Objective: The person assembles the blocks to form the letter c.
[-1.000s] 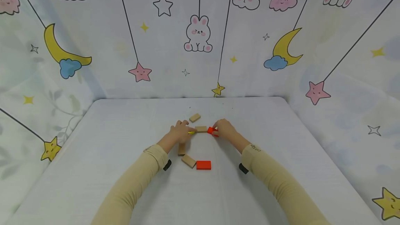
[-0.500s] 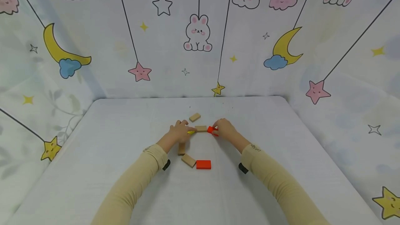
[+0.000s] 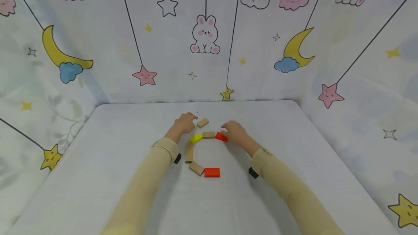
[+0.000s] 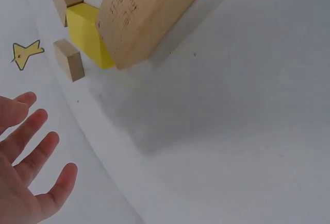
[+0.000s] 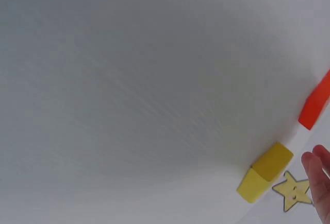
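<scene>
In the head view my left hand [image 3: 185, 122] is raised just left of a loose plain wooden block [image 3: 203, 123], holding nothing; in the left wrist view its fingers are spread. My right hand [image 3: 236, 132] is beside a red block [image 3: 221, 137], fingers loosely extended and apart from the block in the right wrist view. An arc of blocks runs leftward from there: a wooden block [image 3: 209, 135], a yellow block [image 3: 196, 138], a wooden block [image 3: 189, 152] with characters on its face [image 4: 154, 7], a slanted wooden block [image 3: 196, 168] and a red block [image 3: 212, 172].
Another yellow block [image 5: 265, 172] shows in the right wrist view, beyond the red one; the right hand hides it in the head view. The white table [image 3: 130, 177] backs onto a wall cloth [image 3: 176, 57] printed with rabbits, moons and stars.
My left hand has let go of the yellow block and moved up and left, uncovering it. My right fingers have come off the red block, the hand rising slightly.
</scene>
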### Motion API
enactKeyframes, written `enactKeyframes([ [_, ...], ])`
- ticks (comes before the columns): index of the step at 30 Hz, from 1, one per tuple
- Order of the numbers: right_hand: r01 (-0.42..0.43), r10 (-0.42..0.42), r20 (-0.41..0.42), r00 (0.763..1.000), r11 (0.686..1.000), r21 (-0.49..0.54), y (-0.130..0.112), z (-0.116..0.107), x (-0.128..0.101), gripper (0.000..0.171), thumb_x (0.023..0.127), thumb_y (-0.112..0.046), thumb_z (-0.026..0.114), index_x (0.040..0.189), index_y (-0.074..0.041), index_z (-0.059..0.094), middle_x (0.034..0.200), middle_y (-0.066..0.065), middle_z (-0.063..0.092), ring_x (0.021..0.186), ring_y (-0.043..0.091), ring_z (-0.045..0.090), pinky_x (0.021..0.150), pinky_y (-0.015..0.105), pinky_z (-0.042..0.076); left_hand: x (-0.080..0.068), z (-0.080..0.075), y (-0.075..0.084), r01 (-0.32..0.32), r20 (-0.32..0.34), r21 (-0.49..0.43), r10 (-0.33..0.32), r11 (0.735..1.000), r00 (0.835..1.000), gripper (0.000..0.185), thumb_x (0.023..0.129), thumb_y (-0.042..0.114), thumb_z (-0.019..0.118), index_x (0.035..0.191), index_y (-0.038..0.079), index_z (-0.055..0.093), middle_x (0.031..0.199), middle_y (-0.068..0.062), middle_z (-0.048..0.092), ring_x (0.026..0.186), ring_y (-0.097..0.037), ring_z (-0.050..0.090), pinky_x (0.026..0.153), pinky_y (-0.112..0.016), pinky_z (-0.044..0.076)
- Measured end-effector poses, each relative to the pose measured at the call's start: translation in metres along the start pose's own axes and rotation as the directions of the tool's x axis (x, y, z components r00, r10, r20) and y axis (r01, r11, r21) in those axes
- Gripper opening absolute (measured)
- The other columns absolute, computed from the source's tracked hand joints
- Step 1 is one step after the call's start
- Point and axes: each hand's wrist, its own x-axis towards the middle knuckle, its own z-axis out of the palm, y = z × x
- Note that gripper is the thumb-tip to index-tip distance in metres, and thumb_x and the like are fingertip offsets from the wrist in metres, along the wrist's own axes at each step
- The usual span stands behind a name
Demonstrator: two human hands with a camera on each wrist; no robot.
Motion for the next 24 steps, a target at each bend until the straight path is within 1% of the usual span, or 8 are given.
enactKeyframes([
  [3,-0.021,0.021,-0.016,1.000,1.000,0.003,0.002,-0.004,0.004,0.034,0.090,-0.019,0.059,0.121,-0.004,0.059,0.114,0.013,0.059,0.105,0.025,0.052,0.093,0.037,0.041,0.007,0.008,0.005,0.027,0.030,-0.029,-0.026,0.999,0.999,0.041,0.093,0.014,0.042,0.134,0.012,0.048,0.139,-0.012,0.038,0.127,-0.036,0.033,0.097,-0.057,0.029],
  [6,-0.029,0.029,0.009,1.000,1.000,-0.003,0.003,-0.004,0.007,0.035,0.090,-0.018,0.058,0.123,-0.004,0.057,0.118,0.013,0.057,0.109,0.027,0.050,0.096,0.039,0.038,0.013,0.019,0.012,0.057,0.057,-0.023,-0.055,0.998,0.997,0.040,0.096,0.020,0.039,0.135,0.013,0.047,0.138,-0.013,0.038,0.127,-0.035,0.033,0.098,-0.055,0.029],
  [10,-0.037,0.038,0.043,0.998,0.999,-0.025,0.006,0.002,0.009,0.035,0.091,-0.018,0.057,0.124,-0.006,0.056,0.121,0.012,0.056,0.112,0.026,0.049,0.097,0.038,0.037,0.018,0.029,0.022,0.069,0.080,0.070,-0.075,0.995,0.994,0.038,0.093,0.020,0.046,0.130,0.013,0.052,0.131,-0.015,0.043,0.119,-0.033,0.036,0.094,-0.054,0.033],
  [13,-0.029,0.030,0.017,0.999,0.999,-0.032,0.008,0.004,0.010,0.035,0.091,-0.015,0.056,0.125,-0.006,0.056,0.122,0.012,0.056,0.114,0.027,0.049,0.098,0.039,0.036,0.020,0.033,0.028,0.068,0.083,0.136,-0.079,0.988,0.993,0.036,0.089,0.017,0.053,0.125,0.014,0.056,0.124,-0.014,0.045,0.111,-0.032,0.036,0.092,-0.055,0.034],
  [15,-0.023,0.023,-0.008,1.000,0.999,-0.031,0.009,0.004,0.011,0.034,0.091,-0.013,0.055,0.125,-0.006,0.056,0.122,0.012,0.056,0.115,0.027,0.048,0.098,0.039,0.036,0.021,0.034,0.032,0.067,0.091,0.152,-0.081,0.986,0.993,0.036,0.089,0.016,0.053,0.125,0.016,0.056,0.125,-0.012,0.045,0.111,-0.031,0.034,0.092,-0.055,0.033],
  [18,-0.016,0.015,-0.032,0.999,1.000,-0.020,0.011,0.003,0.012,0.034,0.091,-0.011,0.055,0.124,-0.006,0.056,0.122,0.013,0.056,0.115,0.027,0.048,0.099,0.039,0.035,0.023,0.035,0.039,0.031,0.111,0.156,-0.049,0.987,0.993,0.034,0.090,0.016,0.053,0.124,0.016,0.057,0.128,-0.010,0.045,0.113,-0.032,0.033,0.093,-0.055,0.032],
  [20,-0.009,0.008,-0.037,0.999,1.000,-0.022,0.012,0.002,0.012,0.033,0.091,-0.011,0.055,0.124,-0.006,0.057,0.122,0.013,0.056,0.116,0.027,0.048,0.099,0.039,0.036,0.024,0.036,0.044,0.000,0.122,0.152,-0.019,0.988,0.992,0.035,0.092,0.019,0.051,0.127,0.017,0.054,0.131,-0.009,0.045,0.116,-0.033,0.033,0.094,-0.056,0.031],
  [24,0.014,-0.015,-0.036,0.999,0.999,-0.031,0.013,0.000,0.012,0.033,0.091,-0.010,0.056,0.123,-0.004,0.057,0.123,0.013,0.056,0.116,0.027,0.049,0.098,0.039,0.036,0.028,0.040,0.057,-0.023,0.113,0.138,0.007,0.990,0.994,0.037,0.094,0.023,0.047,0.131,0.020,0.052,0.135,-0.006,0.044,0.119,-0.032,0.032,0.093,-0.055,0.031],
])
